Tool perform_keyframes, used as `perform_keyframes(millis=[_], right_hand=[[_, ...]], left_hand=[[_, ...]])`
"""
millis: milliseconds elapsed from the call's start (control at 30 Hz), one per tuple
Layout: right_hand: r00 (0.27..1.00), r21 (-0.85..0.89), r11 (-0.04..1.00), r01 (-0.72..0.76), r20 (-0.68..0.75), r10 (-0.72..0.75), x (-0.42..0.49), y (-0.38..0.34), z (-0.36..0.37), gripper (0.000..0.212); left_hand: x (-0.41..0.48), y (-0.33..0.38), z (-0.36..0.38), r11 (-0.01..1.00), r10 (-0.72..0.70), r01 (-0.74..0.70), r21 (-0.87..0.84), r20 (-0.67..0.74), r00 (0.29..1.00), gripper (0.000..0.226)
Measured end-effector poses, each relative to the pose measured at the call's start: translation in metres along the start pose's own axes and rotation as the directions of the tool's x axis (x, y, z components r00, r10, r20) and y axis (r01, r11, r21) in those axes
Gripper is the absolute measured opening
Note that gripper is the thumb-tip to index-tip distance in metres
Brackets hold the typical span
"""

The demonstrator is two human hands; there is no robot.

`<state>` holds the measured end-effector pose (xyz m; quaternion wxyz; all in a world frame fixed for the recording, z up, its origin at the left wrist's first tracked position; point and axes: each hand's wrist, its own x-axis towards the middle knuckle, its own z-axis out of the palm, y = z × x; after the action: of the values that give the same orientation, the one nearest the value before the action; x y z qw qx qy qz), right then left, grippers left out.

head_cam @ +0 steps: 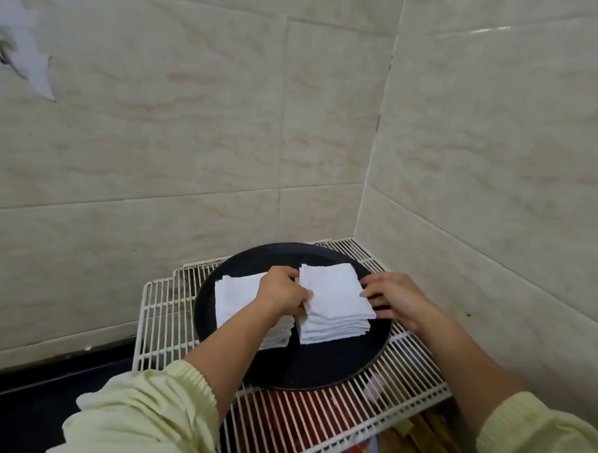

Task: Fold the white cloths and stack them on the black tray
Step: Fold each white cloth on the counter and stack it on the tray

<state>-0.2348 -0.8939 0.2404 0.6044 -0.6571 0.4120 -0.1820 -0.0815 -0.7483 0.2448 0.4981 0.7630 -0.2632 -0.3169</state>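
Black tray (319, 367): round, sits on a white wire rack (170, 323) in the corner of a tiled wall (192, 119). A dark worktop (26, 402) lies left of the tray, lower than the rack.

On the tray: two piles of folded white cloths, side by side and touching or nearly so.
- Left pile (239, 299): on the tray's left half, partly hidden by the person's left forearm.
- Right pile (335, 303): near the tray's middle, several layers visible at its front edge, top cloth square and flat.

Left hand (281, 290): at the left edge of the right pile. Grip clenched on that edge, thumb above and curled fingers below; a cloth corner sticks up beside the thumb.

Right hand (397, 297): over the right side of the tray. Fingertips meet the right edge of the right pile, fingers only slightly bent. Cannot tell whether this grip pinches the cloth or merely touches it.

Both arms wear pale yellow-green sleeves (152, 408) pushed up to the forearm.

White paper scraps (18, 43) hang on the wall far up and left of the tray.
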Motion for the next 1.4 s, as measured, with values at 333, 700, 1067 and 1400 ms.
perform_keyframes(millis=[333, 700, 1067, 1400], right_hand=[[0.964, -0.363, 0.918, 0.159, -0.143, -0.223, -0.001, -0.007, 0.012, 0.019], [0.82, -0.567, 0.629, 0.532, 0.16, -0.549, -0.053, -0.053, 0.164, 0.024], [0.668, -0.521, 0.419, 0.744, 0.597, -0.444, -0.183, -0.035, 0.438, 0.039], [0.484, -0.466, 0.13, 0.875, 0.833, -0.27, -0.342, 0.019, 0.662, 0.049]], left_hand=[[-0.004, 0.001, -0.01, 0.98, 0.119, -0.103, 0.17, -0.091, 0.989, 0.057], [-0.059, -0.051, -0.137, 0.863, 0.41, -0.233, 0.448, -0.351, 0.842, 0.022], [-0.217, -0.207, -0.34, 0.794, 0.297, 0.155, 0.588, -0.598, 0.744, 0.022], [-0.422, -0.348, -0.495, 0.747, 0.104, 0.501, 0.438, -0.82, 0.563, 0.028]])
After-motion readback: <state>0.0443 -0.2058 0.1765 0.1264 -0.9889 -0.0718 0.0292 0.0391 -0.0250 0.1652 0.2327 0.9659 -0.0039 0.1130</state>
